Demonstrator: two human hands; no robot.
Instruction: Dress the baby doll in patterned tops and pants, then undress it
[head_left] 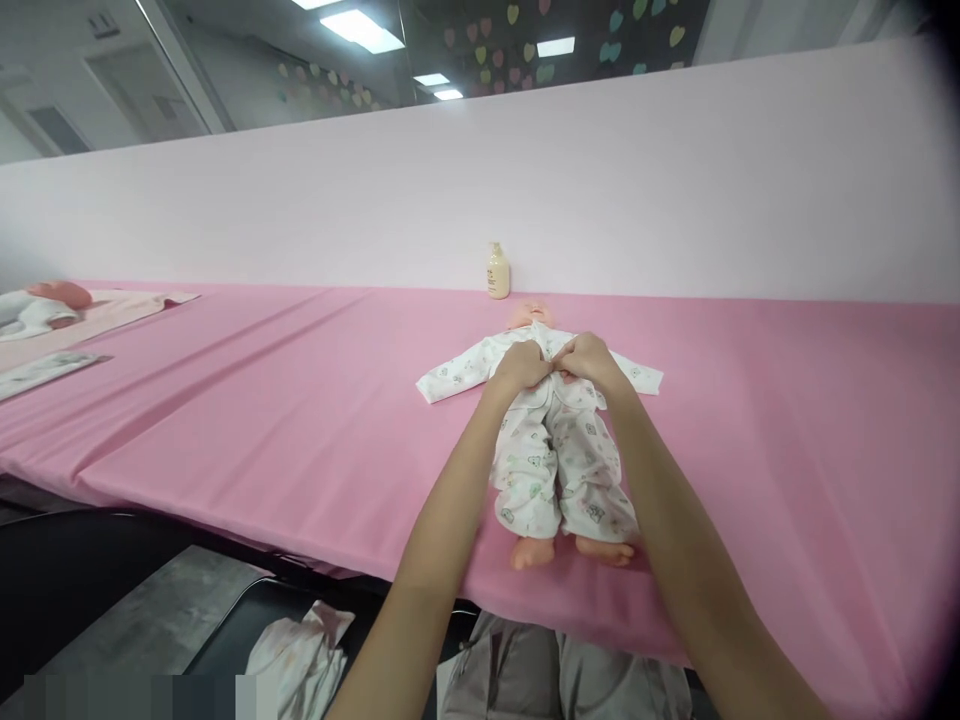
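A baby doll lies on its back on the pink table cover, feet toward me, head toward the wall. It wears a white printed romper with sleeves spread to both sides. My left hand and my right hand meet over the doll's chest, each with fingers closed on the front of the romper. Both bare feet stick out near the table's front edge.
A cream pump bottle stands against the pale pink wall behind the doll. At the far left lie another doll on a light pink towel and a flat printed cloth. White cloth sits below the table edge.
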